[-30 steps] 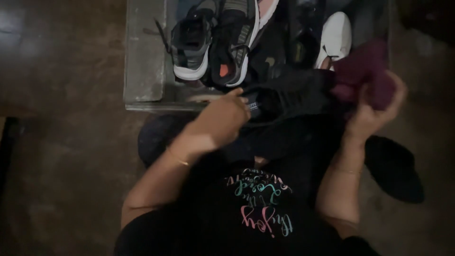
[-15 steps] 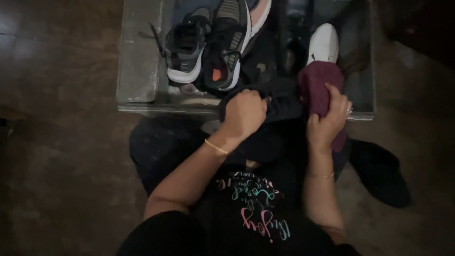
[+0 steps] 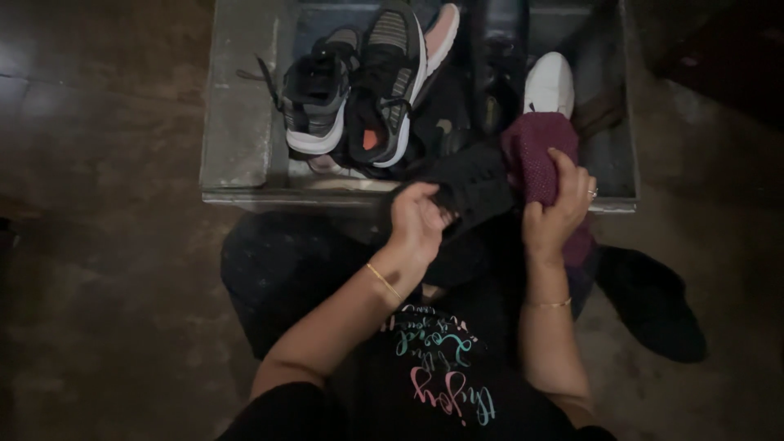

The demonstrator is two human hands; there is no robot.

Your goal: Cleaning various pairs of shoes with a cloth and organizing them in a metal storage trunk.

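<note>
My left hand [image 3: 418, 219] grips the edge of a black knit shoe [image 3: 474, 181] at the front rim of a metal box [image 3: 241, 122]. My right hand [image 3: 558, 206] is closed on a maroon knit cloth [image 3: 535, 151] that lies against the black shoe's right side. Both hands sit just in front of the box, above my lap. In the dim light I cannot tell whether the maroon piece is a sock or a shoe upper.
Inside the box stand two black and grey sneakers with white soles [image 3: 314, 94], [image 3: 388, 90], a pink-soled shoe [image 3: 441, 33] and a white shoe [image 3: 549, 82]. A dark shoe-like shape [image 3: 653, 302] lies on the brown floor at the right.
My right hand brought the maroon cloth down and left, up against the black shoe. My left hand shifted its hold on the black shoe's edge, fingers now a little looser.
</note>
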